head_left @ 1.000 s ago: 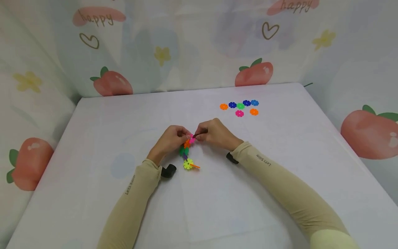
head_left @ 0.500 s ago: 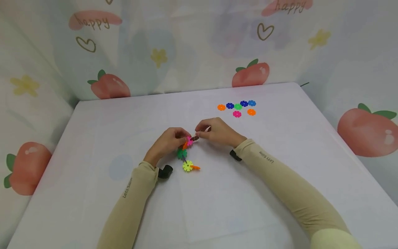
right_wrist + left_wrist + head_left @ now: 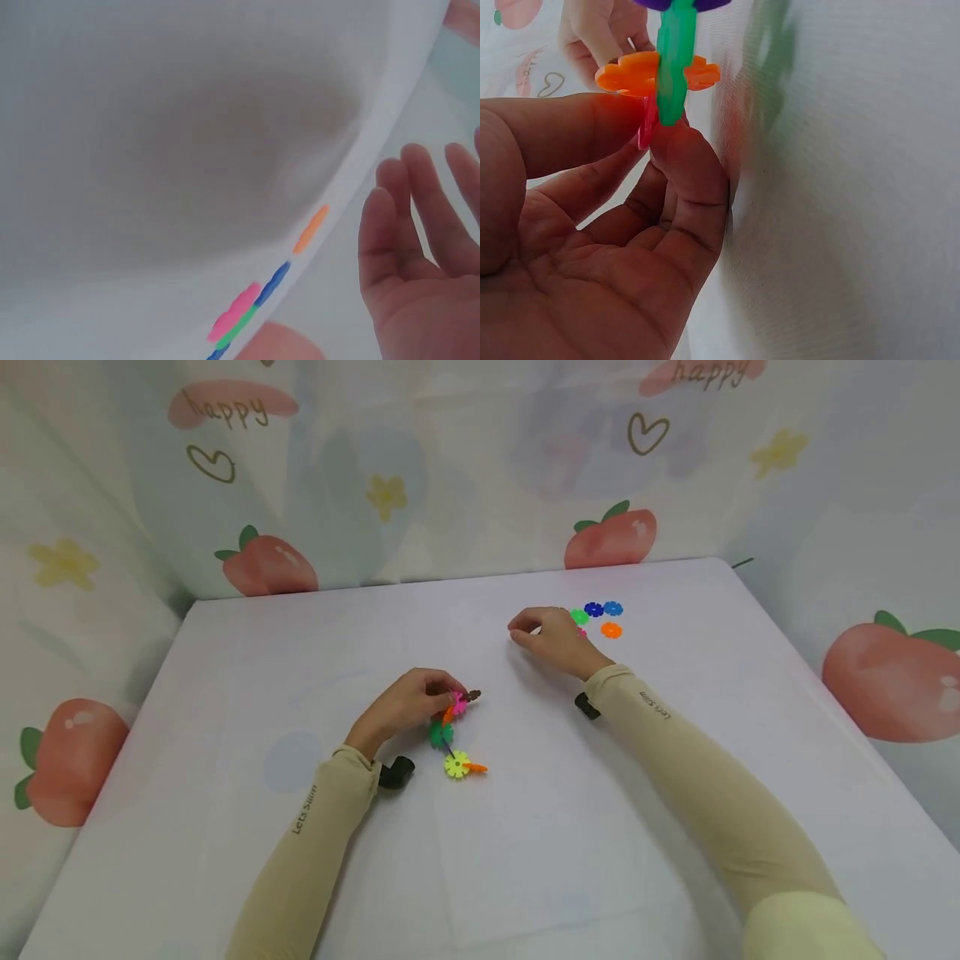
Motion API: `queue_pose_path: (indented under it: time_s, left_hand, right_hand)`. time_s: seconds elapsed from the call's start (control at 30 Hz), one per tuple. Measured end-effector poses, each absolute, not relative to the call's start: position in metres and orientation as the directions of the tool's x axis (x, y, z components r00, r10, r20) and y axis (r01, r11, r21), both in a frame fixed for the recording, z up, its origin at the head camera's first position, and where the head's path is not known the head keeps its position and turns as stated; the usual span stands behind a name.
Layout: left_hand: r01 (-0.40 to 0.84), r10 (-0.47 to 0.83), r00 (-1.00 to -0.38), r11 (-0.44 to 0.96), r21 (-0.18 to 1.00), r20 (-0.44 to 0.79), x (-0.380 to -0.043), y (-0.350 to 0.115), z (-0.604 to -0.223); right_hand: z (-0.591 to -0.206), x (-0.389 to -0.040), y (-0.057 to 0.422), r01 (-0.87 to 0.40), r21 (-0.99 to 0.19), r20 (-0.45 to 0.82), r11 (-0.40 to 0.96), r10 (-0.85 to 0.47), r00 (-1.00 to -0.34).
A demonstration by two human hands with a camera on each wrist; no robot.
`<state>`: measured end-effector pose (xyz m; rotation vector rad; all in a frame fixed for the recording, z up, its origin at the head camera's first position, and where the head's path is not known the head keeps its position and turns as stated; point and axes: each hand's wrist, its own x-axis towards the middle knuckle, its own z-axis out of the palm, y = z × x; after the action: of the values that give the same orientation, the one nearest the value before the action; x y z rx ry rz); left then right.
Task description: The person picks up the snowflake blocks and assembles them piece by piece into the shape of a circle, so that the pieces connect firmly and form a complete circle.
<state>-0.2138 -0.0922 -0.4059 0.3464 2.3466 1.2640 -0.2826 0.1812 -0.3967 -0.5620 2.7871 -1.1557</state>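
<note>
A chain of interlocked plastic snowflake discs hangs from my left hand (image 3: 408,702), whose thumb and fingers pinch the pink disc (image 3: 460,704). A brown disc (image 3: 472,695) juts from the pink one on the right. Below come an orange disc (image 3: 622,75), a green disc (image 3: 675,75), a purple disc (image 3: 709,3), a yellow disc (image 3: 457,766) and another orange disc (image 3: 477,768). Nothing is held by my right hand (image 3: 558,642); its fingers are loosely bent above the table beside the loose discs, partly covering them in the head view.
Loose discs lie at the back right of the white table (image 3: 300,860): light blue (image 3: 613,608), dark blue (image 3: 594,609), green (image 3: 579,617), orange (image 3: 611,630). The right wrist view also has a pink disc (image 3: 234,311) and another orange disc (image 3: 311,229). A printed cloth wall (image 3: 465,468) stands behind.
My right hand has let go of the brown disc, which stays attached to the pink one, and has moved away toward the loose discs. My left hand keeps its pinch on the chain.
</note>
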Motion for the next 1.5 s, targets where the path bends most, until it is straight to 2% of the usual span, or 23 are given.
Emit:
queue_pose_path:
  time_s: [0.3, 0.6, 0.77, 0.9, 1.17, 1.37, 1.5]
  left_hand:
    - [0.027, 0.448, -0.857, 0.535, 0.844, -0.256, -0.213, -0.096, -0.409]
    - [0.035, 0.471, -0.844, 0.526, 0.85, -0.256, -0.212, -0.1, -0.41]
    - [0.062, 0.489, -0.835, 0.537, 0.841, -0.251, -0.213, -0.1, -0.409]
    - [0.073, 0.506, -0.822, 0.549, 0.833, -0.261, -0.215, -0.1, -0.409]
    - [0.063, 0.509, -0.819, 0.541, 0.839, -0.266, -0.216, -0.1, -0.41]
    - [0.049, 0.498, -0.829, 0.518, 0.854, -0.255, -0.216, -0.099, -0.412]
    - [0.034, 0.478, -0.841, 0.513, 0.858, -0.253, -0.214, -0.098, -0.412]
  right_hand:
    - [-0.394, -0.314, 0.204, -0.206, -0.662, 0.016, 0.721, -0.261, -0.965]
    - [-0.398, -0.337, 0.225, -0.059, -0.527, -0.104, 0.848, -0.133, -0.986]
    - [-0.399, -0.338, 0.235, -0.034, -0.482, -0.133, 0.875, -0.112, -0.985]
    - [-0.4, -0.335, 0.238, -0.07, -0.472, -0.106, 0.879, -0.136, -0.985]
    - [-0.401, -0.331, 0.237, -0.027, -0.552, -0.103, 0.833, -0.1, -0.99]
    - [-0.403, -0.324, 0.238, -0.061, -0.614, -0.032, 0.787, -0.102, -0.994]
    - [-0.402, -0.316, 0.235, -0.052, -0.658, -0.033, 0.751, -0.098, -0.995]
